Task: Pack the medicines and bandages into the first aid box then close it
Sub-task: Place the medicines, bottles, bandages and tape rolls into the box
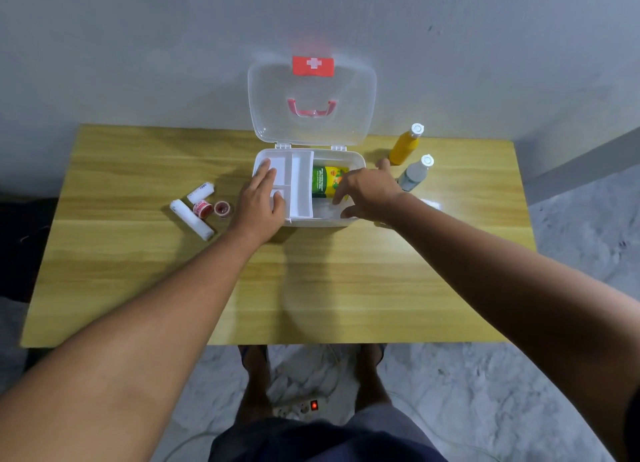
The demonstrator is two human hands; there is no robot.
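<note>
Wooden table point(138, 288) against a grey wall point(138, 45), seen from above; pale mottled floor point(571, 253) at 3 and 6 o'clock, where a power strip point(304, 408) with a lit red switch lies between the person's feet. The first aid box point(356, 158) stands at the table's far middle, its clear lid point(311, 122) upright against the wall, red latch point(313, 66) uppermost. A white divided tray point(299, 184) fills the box's left half. Left hand point(258, 205) lies flat on the tray, fingers spread, holding nothing. Right hand point(367, 194) reaches into the right half, fingers curled at a green and yellow carton point(323, 182) lying inside; whether they grip it cannot be told.

At 9 o'clock of the box lie two white bandage rolls point(192, 219) and two red tape rolls point(203, 208), close together. At 2 o'clock stand an orange bottle point(405, 146) and a clear bottle point(414, 174), just beside the box. The table's near half is bare up to its front edge. Carton print is too small to read; the box floor beneath the right hand is hidden.
</note>
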